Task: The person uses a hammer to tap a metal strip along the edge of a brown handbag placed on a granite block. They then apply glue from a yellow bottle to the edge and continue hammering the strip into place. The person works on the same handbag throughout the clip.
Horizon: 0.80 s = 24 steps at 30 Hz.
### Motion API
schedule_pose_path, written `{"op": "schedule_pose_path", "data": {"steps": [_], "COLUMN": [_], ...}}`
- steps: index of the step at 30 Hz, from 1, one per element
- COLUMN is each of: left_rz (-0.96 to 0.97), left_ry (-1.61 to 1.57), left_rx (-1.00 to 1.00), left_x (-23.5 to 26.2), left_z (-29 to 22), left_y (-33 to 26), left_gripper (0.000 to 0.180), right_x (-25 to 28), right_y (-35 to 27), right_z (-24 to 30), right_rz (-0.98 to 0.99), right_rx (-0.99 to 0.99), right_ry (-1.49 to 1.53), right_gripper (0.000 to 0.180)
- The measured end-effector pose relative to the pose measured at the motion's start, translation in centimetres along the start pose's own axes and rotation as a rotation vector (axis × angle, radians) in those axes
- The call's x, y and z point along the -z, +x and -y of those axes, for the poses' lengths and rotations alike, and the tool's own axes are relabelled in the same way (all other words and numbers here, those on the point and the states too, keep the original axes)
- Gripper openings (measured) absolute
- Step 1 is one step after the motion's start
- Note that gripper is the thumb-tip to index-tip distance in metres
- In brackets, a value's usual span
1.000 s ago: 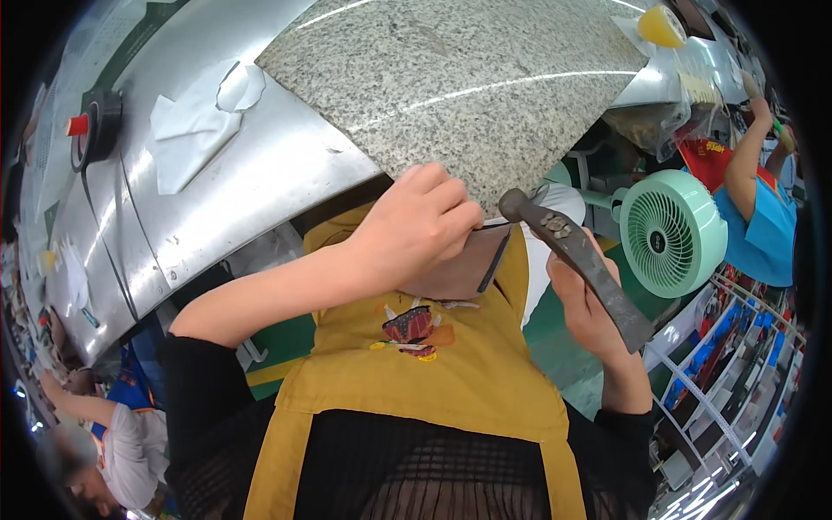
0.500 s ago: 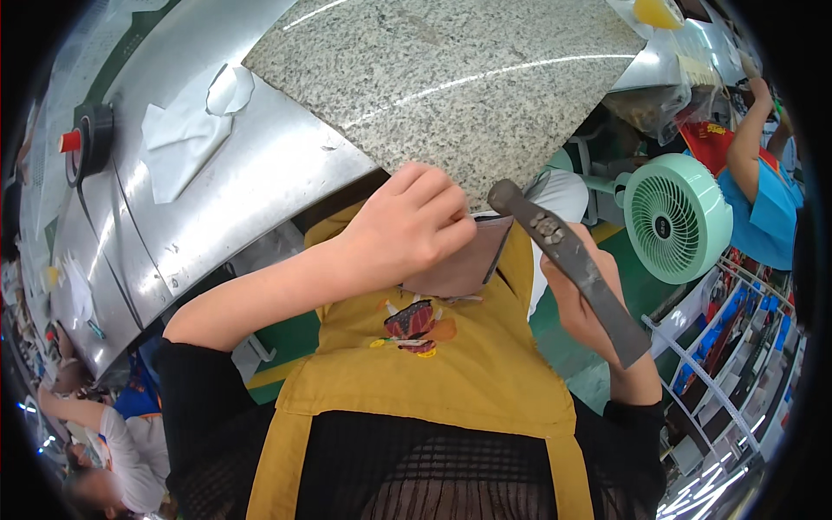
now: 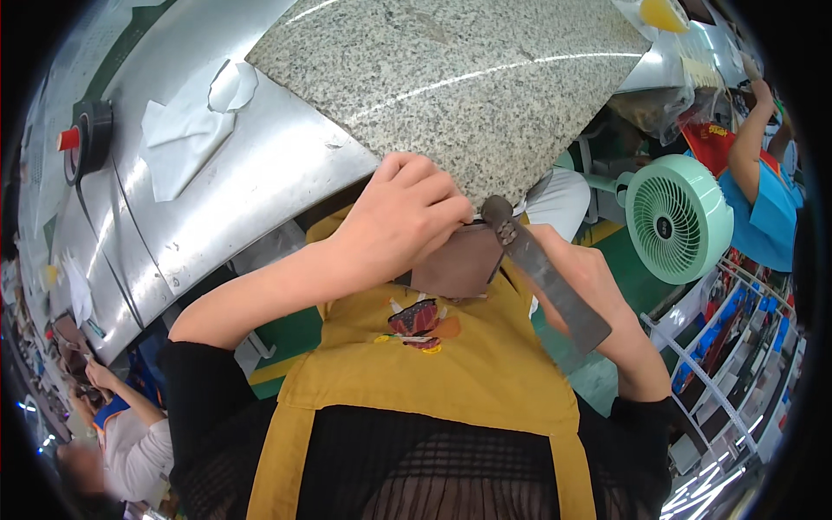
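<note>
Fingers of my left hand (image 3: 403, 221) curl down, pinching the top edge of a brown leather piece (image 3: 458, 267) held against my chest, just below the corner of the granite slab (image 3: 451, 78) on the steel bench (image 3: 260, 173). My right hand (image 3: 589, 277) grips a long metal tool (image 3: 542, 270), fingers closed around it, its head touching the leather's upper right corner. Green fan (image 3: 676, 218) stands to the right.

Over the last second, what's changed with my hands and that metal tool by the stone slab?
The right hand has swung the flat metal tool inward, so its riveted head now sits against the brown piece at the granite slab edge instead of apart from it. The left hand still grips the brown piece. The slab, the steel bench and the green fan look unchanged.
</note>
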<state>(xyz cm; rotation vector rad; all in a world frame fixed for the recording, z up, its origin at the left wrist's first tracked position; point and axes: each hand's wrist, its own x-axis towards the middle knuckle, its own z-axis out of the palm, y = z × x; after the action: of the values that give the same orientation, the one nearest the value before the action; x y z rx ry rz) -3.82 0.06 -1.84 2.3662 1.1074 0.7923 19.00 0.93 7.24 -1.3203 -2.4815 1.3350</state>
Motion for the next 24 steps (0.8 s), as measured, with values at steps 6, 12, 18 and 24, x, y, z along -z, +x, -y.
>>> {"op": "schedule_pose_path", "data": {"steps": [6, 12, 18, 24], "left_rz": [-0.034, -0.034, -0.044, 0.01], "left_ry": [0.139, 0.139, 0.128, -0.042], "left_rx": [-0.147, -0.165, -0.144, 0.062], "left_x": [0.1, 0.1, -0.2, 0.4], "left_z": [-0.3, -0.4, -0.3, -0.7], "left_y": [-0.6, -0.5, -0.7, 0.1], "left_gripper": [0.025, 0.026, 0.024, 0.02], "right_x": [0.4, -0.8, -0.2, -0.5], "right_y": [-0.4, 0.0, -0.5, 0.0], "right_z": [0.4, -0.4, 0.8, -0.4], "right_rz": [-0.104, -0.024, -0.176, -0.067], "right_rx": [-0.03, 0.06, 0.02, -0.024], "right_ry": [0.114, 0.032, 0.087, 0.176], "right_gripper": [0.033, 0.032, 0.029, 0.025]}}
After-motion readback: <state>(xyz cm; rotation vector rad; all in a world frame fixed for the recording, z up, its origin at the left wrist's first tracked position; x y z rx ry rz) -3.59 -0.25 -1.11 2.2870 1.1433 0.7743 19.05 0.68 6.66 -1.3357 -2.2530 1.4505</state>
